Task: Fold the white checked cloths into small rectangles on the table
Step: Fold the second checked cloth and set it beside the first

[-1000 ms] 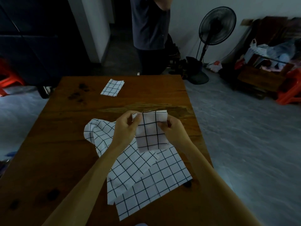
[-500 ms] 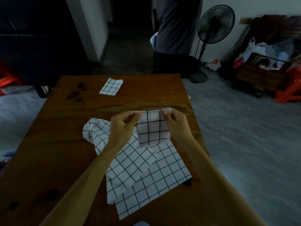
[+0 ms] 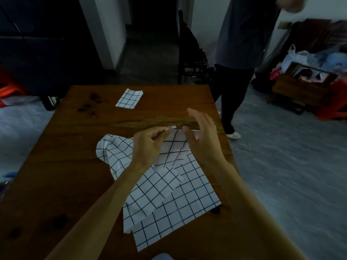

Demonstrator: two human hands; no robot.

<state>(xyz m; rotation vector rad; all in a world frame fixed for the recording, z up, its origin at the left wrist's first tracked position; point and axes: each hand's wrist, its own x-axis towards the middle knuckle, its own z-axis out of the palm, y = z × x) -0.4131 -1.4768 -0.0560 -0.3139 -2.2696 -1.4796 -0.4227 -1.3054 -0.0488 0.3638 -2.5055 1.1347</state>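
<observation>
Head view: a small folded checked cloth (image 3: pixel 175 147) hangs above the middle of the wooden worktop (image 3: pixel 62 166), held up between the two hands. The left hand (image 3: pixel 148 147) sits at the cloth's 9 o'clock, its thumb and fingers pinched together on the cloth's top edge. The right hand (image 3: pixel 203 139) is at the cloth's 3 o'clock with fingers spread apart and pointing toward 12 o'clock; its thumb lies near the top edge, but whether it touches the fabric cannot be told. Beneath the hands, toward 6 o'clock, two unfolded checked cloths lie on the worktop: a rumpled cloth (image 3: pixel 131 166) that runs from 9 o'clock of the left hand down under the left forearm, and a flat cloth (image 3: pixel 180 209) overlapped by it, reaching toward the worktop's right edge. Well apart, at 11 o'clock near the far edge, a finished folded cloth (image 3: pixel 129 98) lies as a small rectangle.

The worktop is dark brown with darker stains (image 3: pixel 88 105) at 10 o'clock of the hands. The floor (image 3: pixel 281 175) is grey. A second person (image 3: pixel 240 53) in a grey top and dark trousers stands at 1 o'clock just past the worktop's far right corner. A cluttered pile (image 3: pixel 309 66) sits at 2 o'clock, and a dark chair (image 3: pixel 189 62) stands at 12 o'clock.

Both forearms reach in from 6 o'clock, bare, converging toward the held cloth
</observation>
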